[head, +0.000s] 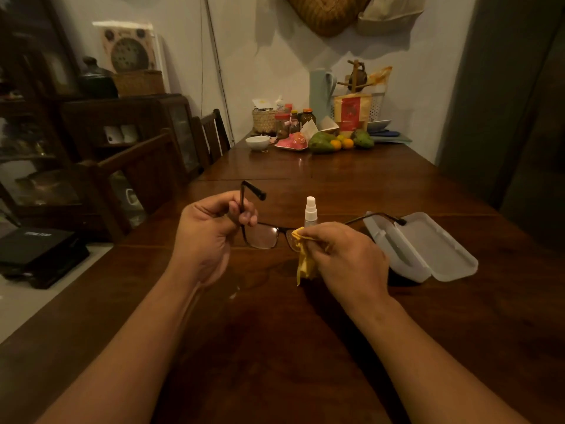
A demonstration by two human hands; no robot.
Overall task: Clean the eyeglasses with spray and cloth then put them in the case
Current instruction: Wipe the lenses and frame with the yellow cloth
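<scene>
From the head camera, the left hand (211, 228) was curled shut around the near temple arm of the eyeglasses (266, 235), fingers pressed together just below the hinge, the arm's tip sticking up past the knuckles. The frame's long axis ran crosswise from those fingers toward the right hand (342, 255), held above the table. The right fingers pinched a yellow cloth (304, 261) over the far lens, so that lens was hidden; the bare lens lay just beside the left fingers. The other temple arm reached past the right knuckles toward the open white case (428, 249), which lay close to the right hand and well apart from the left; I judged the right side the shorter way in. The spray bottle (311, 211) stood upright just beyond the fingers of both hands. The dark wooden table (275, 347) was bare nearby, with fruit (339, 142) and jars (293, 120) at its far end against a pale wall.
</scene>
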